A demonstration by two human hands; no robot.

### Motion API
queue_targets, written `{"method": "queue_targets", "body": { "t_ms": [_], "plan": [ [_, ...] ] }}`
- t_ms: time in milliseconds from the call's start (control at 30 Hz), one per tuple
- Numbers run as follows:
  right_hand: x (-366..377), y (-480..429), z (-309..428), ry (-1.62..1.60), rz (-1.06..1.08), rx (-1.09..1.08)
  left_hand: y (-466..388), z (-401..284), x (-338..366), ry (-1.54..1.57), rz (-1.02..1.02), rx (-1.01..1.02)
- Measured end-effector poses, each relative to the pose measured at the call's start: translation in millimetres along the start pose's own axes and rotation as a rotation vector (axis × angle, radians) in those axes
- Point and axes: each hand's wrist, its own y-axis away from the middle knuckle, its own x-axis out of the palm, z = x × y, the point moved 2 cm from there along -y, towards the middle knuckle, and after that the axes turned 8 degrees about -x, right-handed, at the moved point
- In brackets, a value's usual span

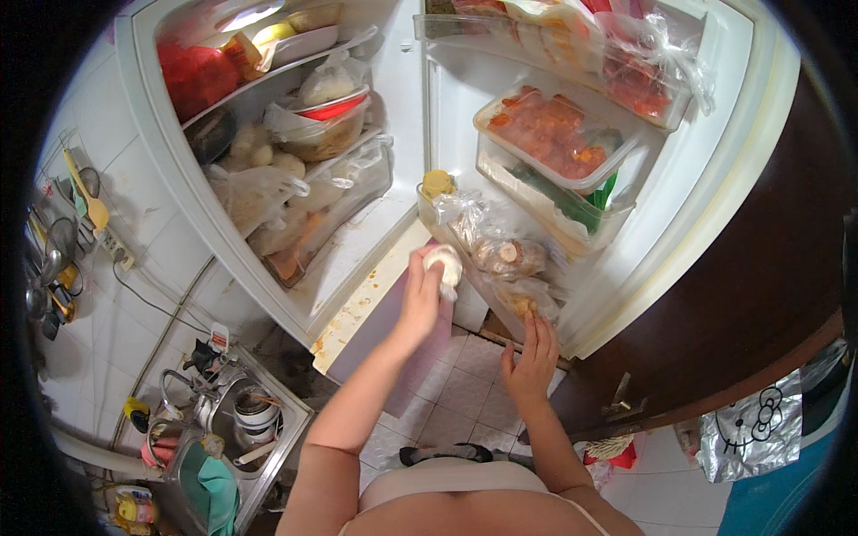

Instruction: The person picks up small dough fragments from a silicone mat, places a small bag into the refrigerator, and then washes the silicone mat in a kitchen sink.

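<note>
An upright refrigerator stands open before me. My left hand [422, 295] holds a whitish, rounded item in thin plastic [444, 265], between the fridge body and the open door. My right hand [534, 355] reaches to the lowest door shelf [469, 251], its fingertips at a clear bag with yellowish pieces [526, 298]; whether they grip it I cannot tell. In the same shelf lie a bag of brownish food [511, 256] and a yellow-capped container [437, 182]. Above it, a plastic tub of reddish-orange food [549, 134] rests in the middle door shelf.
Bagged food and stacked bowls [322, 127] fill the fridge shelves at the left, over a clear drawer [362, 174]. A steel sink [268, 435] with dishes stands lower left. Utensils [87, 191] hang on the tiled wall. A dark wooden surface [737, 268] lies right of the door.
</note>
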Motion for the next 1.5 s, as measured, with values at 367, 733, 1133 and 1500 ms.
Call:
{"method": "queue_targets", "body": {
  "t_ms": [367,733,1133,1500],
  "plan": [
    [0,-5,-30,-0.039,-0.067,0.049,-111,-20,49,-0.997,0.154,0.642],
    [6,0,-12,-0.063,-0.076,0.042,-111,1,23,-1.065,0.419,0.717],
    [13,11,72,-0.307,0.049,-0.077,8,-9,-51,-0.990,0.147,0.577],
    [-1,-24,186,-0.654,0.351,-0.398,263,36,-187,-1.103,-0.262,0.037]
  ]
}}
